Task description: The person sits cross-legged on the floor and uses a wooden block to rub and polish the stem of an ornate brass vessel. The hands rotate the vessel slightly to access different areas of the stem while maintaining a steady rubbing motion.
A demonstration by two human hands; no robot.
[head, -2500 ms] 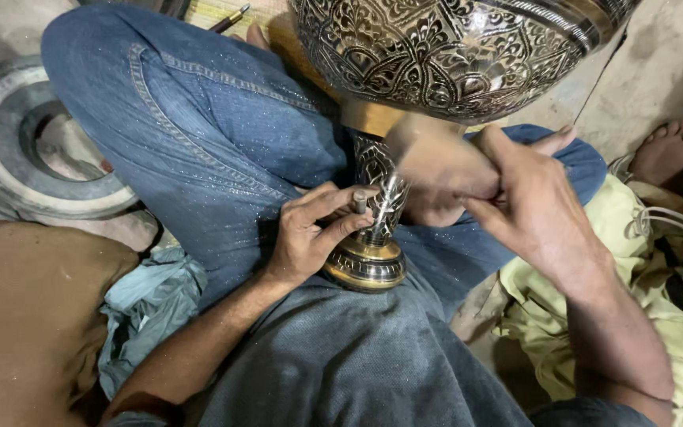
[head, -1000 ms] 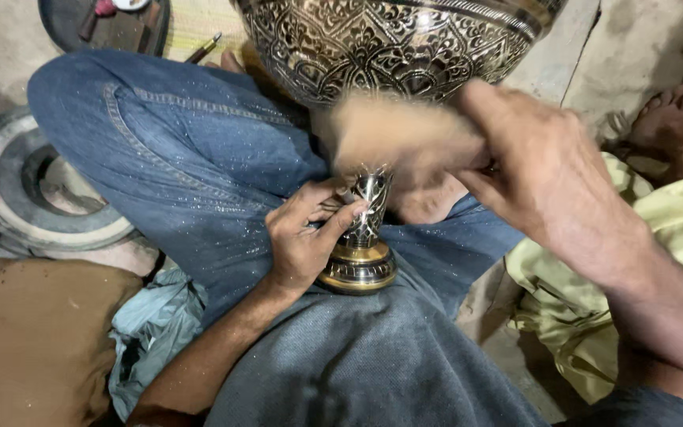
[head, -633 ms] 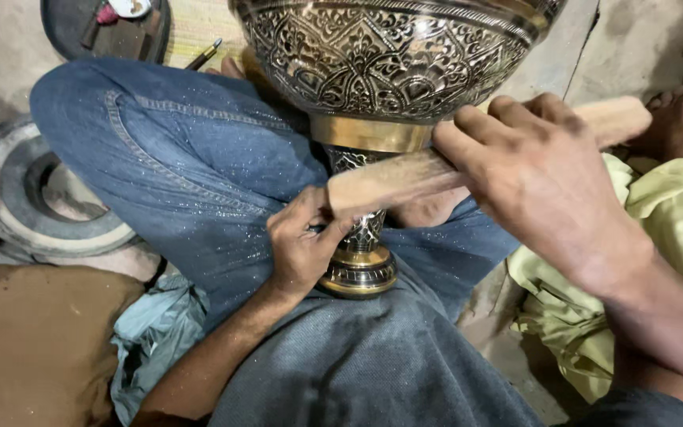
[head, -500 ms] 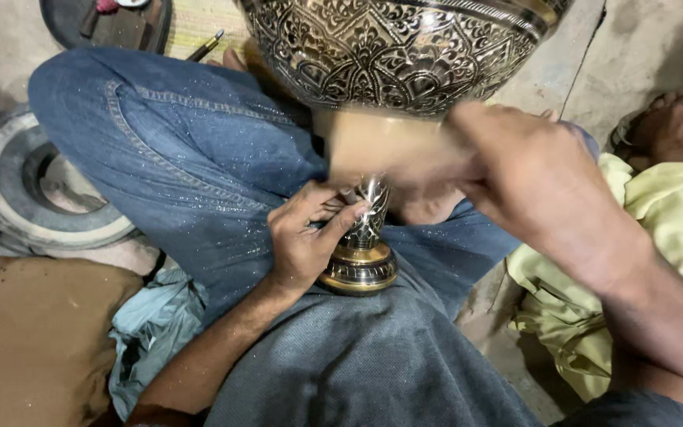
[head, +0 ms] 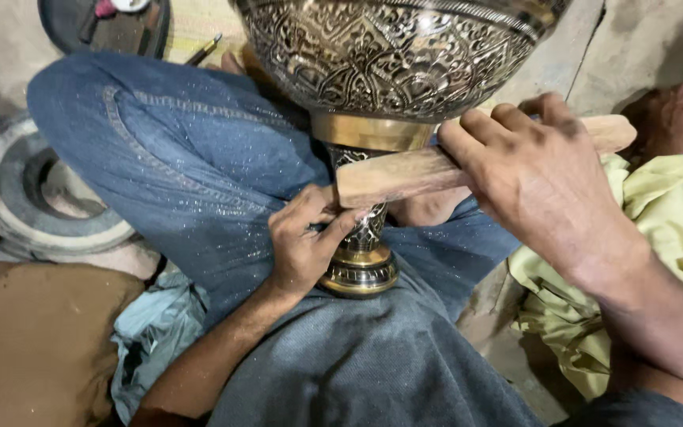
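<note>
At nine o'clock I saw a grey ribbed ring-shaped disc [head: 21, 198] on the floor. My left hand [head: 302, 249] was clenched around the narrow stem of the large engraved brass goblet-shaped vessel [head: 397, 55], which stood at centre on my denim-clad lap [head: 191, 158], its round polished foot just below my fingers. At three o'clock my right hand [head: 531, 178] gripped a flat pale wooden stick [head: 405, 174], its end touching the stem. A crumpled yellow cloth [head: 666, 229] lay beyond.
</note>
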